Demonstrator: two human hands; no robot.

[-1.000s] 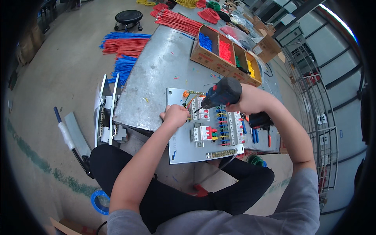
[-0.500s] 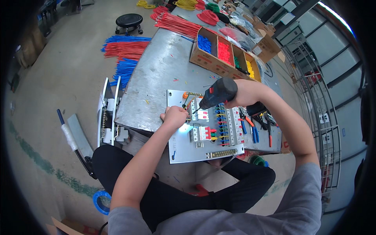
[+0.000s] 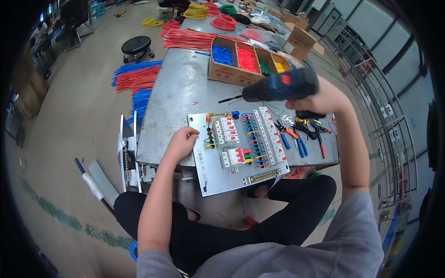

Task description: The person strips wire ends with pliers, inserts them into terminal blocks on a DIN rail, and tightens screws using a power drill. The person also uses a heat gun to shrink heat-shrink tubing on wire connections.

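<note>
My right hand (image 3: 324,96) is wrapped round the grip of a dark blue-and-black cordless drill (image 3: 280,86). The drill is raised over the far part of the bench, its long thin bit pointing left, clear of the panel. With bent fingers my left hand (image 3: 181,142) grips the left edge of a grey metal mounting plate (image 3: 211,173). On this plate sit a far circuit breaker (image 3: 227,129), a nearer breaker (image 3: 235,157) with red switches, a long row of breakers (image 3: 270,136), coloured wires (image 3: 252,139) and a brass terminal bar (image 3: 262,176).
The plate overhangs the near edge of the metal bench (image 3: 171,92). A divided cardboard box (image 3: 232,76) of coloured caps stands behind it. Pliers (image 3: 301,146) and other hand tools lie at right. Red cable bundles (image 3: 190,40) lie at the far end; a round stool (image 3: 136,45) stands left.
The drill has lifted off the far breaker and moved up and right. My left hand has moved left from the breaker to the plate's edge. The view has shifted slightly.
</note>
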